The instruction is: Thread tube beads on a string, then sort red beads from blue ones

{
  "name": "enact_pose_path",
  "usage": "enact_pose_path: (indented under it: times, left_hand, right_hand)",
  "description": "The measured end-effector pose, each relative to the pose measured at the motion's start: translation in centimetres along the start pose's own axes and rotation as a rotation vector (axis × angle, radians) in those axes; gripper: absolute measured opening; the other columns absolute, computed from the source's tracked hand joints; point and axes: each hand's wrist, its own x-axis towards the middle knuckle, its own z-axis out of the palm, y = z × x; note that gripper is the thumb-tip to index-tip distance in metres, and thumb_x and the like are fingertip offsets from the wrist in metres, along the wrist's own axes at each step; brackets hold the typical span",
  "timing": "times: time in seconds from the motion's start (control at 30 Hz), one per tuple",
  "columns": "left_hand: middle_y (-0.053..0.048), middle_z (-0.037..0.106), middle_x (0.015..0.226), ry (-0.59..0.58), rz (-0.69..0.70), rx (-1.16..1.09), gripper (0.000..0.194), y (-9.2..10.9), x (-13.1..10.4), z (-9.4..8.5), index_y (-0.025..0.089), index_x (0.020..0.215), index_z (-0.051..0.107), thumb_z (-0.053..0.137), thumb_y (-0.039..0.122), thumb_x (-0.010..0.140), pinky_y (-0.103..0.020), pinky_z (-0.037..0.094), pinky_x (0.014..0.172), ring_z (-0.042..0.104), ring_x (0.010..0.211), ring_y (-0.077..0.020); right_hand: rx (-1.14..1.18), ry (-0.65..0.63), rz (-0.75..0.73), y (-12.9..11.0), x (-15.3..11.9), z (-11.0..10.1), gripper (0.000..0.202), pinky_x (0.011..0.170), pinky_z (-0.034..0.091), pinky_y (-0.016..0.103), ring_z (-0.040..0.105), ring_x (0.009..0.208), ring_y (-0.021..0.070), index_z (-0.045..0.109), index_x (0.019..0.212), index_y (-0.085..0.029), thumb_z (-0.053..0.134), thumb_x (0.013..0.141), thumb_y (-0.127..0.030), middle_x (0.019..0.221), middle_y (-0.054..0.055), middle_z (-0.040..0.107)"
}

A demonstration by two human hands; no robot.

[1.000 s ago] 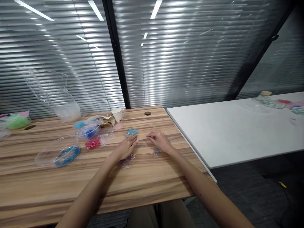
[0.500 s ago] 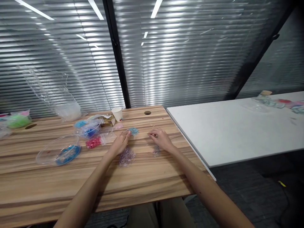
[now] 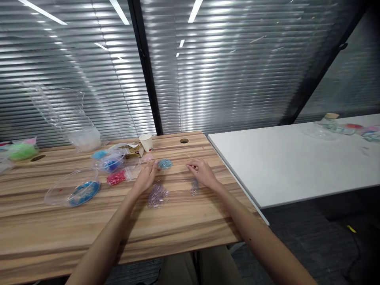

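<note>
My left hand (image 3: pixel 146 175) rests low over the table, its fingertips together at the left edge of a small pile of light blue tube beads (image 3: pixel 165 164). Whether anything lies between those fingers is hidden. A looser pile of clear purple tube beads (image 3: pixel 158 195) lies just below that hand. To the right, my right hand (image 3: pixel 202 173) has thumb and forefinger in a pinch; whatever they hold is too small to make out. Under its wrist side lies a small pile of pale grey-blue beads (image 3: pixel 194 187).
Left of my hands lie a bag of red beads (image 3: pixel 116 177), a clear tub with blue beads (image 3: pixel 112 164) and a tilted clear round container (image 3: pixel 53 193) with blue pieces. A paper cup (image 3: pixel 146 143) stands behind. A white table (image 3: pixel 297 162) adjoins on the right.
My left hand has drawn back slightly to the left, off the light blue beads, uncovering more of that pile. The right hand stays nearly in place, still pinched.
</note>
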Motion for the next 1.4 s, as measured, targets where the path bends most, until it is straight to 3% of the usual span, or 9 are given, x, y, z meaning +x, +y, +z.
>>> enact_pose_path:
  times: [0.17, 0.5, 0.73, 1.4]
  left_hand:
    - [-0.011, 0.065, 0.098, 0.071, -0.031, 0.018, 0.069, -0.3, 0.2, -0.3, 0.016, 0.063, 0.064, 0.012, 0.052, 0.093, -0.039, 0.038, 0.093, 0.056, 0.097, -0.0247]
    - [-0.013, 0.062, 0.105, 0.058, 0.033, 0.035, 0.068, -1.3, 0.3, 0.6, 0.015, 0.073, 0.066, 0.014, 0.053, 0.093, -0.039, 0.034, 0.098, 0.05, 0.106, -0.0246]
    - [-0.011, 0.064, 0.101, 0.022, 0.029, 0.011, 0.063, -0.9, 0.1, 0.7, 0.015, 0.076, 0.066, 0.016, 0.05, 0.094, -0.038, 0.035, 0.099, 0.05, 0.106, -0.0235]
    - [-0.012, 0.058, 0.116, -0.013, 0.069, 0.018, 0.067, -1.0, 0.0, 1.3, 0.013, 0.091, 0.068, 0.016, 0.054, 0.092, -0.04, 0.032, 0.103, 0.046, 0.115, -0.0245]
  right_hand:
    - [-0.022, -0.007, 0.006, -0.2, 0.0, -0.1, 0.02, 0.073, 0.04, 0.028, 0.056, 0.077, 0.0169, 0.068, 0.078, -0.016, 0.051, 0.087, -0.022, 0.079, 0.006, 0.066]
    - [-0.011, -0.004, -0.01, -0.1, 0.0, -0.1, 0.019, 0.074, 0.041, 0.029, 0.056, 0.077, 0.0172, 0.067, 0.076, -0.017, 0.051, 0.086, -0.02, 0.078, 0.006, 0.066]
    - [-0.024, -0.01, -0.008, -0.3, -0.1, -0.1, 0.019, 0.072, 0.04, 0.029, 0.056, 0.077, 0.0174, 0.067, 0.075, -0.016, 0.051, 0.086, -0.019, 0.076, 0.005, 0.065]
    - [-0.031, -0.006, -0.028, 0.1, -0.1, 0.2, 0.02, 0.072, 0.04, 0.028, 0.057, 0.078, 0.0173, 0.066, 0.075, -0.017, 0.05, 0.086, -0.021, 0.076, 0.005, 0.064]
